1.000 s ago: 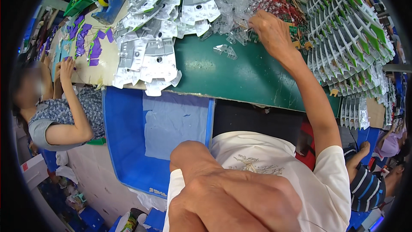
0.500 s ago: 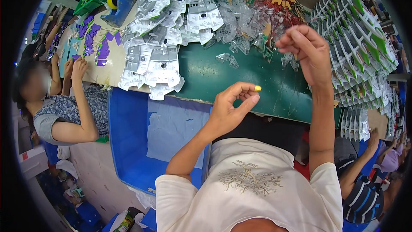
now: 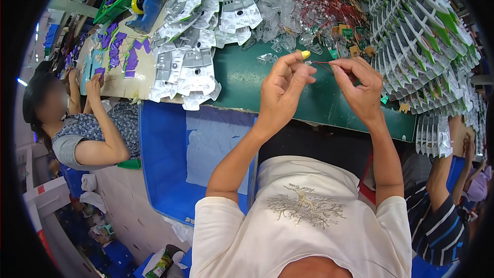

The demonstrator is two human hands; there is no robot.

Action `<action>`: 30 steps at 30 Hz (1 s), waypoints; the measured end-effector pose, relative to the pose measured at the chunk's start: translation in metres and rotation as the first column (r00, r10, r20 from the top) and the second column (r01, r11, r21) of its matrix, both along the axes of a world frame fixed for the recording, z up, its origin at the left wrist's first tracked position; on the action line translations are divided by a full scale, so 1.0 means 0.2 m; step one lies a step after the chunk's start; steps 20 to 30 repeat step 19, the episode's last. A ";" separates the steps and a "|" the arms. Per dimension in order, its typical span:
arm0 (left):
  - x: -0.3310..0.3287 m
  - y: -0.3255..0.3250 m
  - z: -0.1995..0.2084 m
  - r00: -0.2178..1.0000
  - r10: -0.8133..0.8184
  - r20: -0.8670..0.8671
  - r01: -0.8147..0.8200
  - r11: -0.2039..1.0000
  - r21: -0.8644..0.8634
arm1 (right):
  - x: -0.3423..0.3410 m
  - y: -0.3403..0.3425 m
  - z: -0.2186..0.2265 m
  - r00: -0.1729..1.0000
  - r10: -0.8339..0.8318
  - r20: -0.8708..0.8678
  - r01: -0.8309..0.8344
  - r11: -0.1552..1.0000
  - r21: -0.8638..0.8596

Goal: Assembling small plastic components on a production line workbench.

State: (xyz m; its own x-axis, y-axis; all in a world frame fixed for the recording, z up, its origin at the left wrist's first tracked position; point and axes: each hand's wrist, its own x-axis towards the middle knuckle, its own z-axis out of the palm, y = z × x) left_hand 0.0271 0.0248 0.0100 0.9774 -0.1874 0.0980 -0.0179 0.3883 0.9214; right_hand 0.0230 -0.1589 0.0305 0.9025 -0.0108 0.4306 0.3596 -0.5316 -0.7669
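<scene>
My right hand (image 3: 360, 85) is closed in a pinch on a thin red wire (image 3: 323, 62) above the green work surface. A small pale tip (image 3: 308, 63) ends the wire, close by the fingertips of my left hand (image 3: 283, 87). My left thumb and forefinger stand a little apart around that tip; whether they touch it is unclear. A yellow cover (image 3: 305, 54) sits on the left forefinger's end. Behind the hands lies a heap of red wires (image 3: 329, 13) with small green and tan boards, beside a pile of clear plastic pieces (image 3: 280, 15).
Silver-white moulded panels (image 3: 193, 67) are piled at the left, beyond a blue bin (image 3: 154, 154). Tall stacks of green-edged panels (image 3: 422, 46) flank my right arm. A blue tape dispenser (image 3: 149, 5) stands far left. A co-worker (image 3: 92, 134) handles purple pieces (image 3: 116, 46) there.
My right hand has come down and left from beside the wire heap, now with a red wire in its fingers. My left hand has risen toward it. The view has shifted slightly.
</scene>
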 end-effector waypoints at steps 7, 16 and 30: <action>-0.02 0.00 -0.03 0.998 0.026 0.059 -0.031 0.995 0.092 | -0.07 -0.04 0.02 0.982 0.018 0.190 0.034 0.963 -0.268; -0.03 -0.02 -0.02 0.995 0.076 0.060 -0.075 0.997 -0.013 | -0.05 0.04 0.03 0.975 0.218 0.038 -0.219 0.976 0.022; -0.02 0.01 -0.03 0.995 0.085 0.049 -0.090 0.991 0.096 | -0.05 0.05 0.01 0.973 0.229 -0.009 -0.230 0.973 -0.034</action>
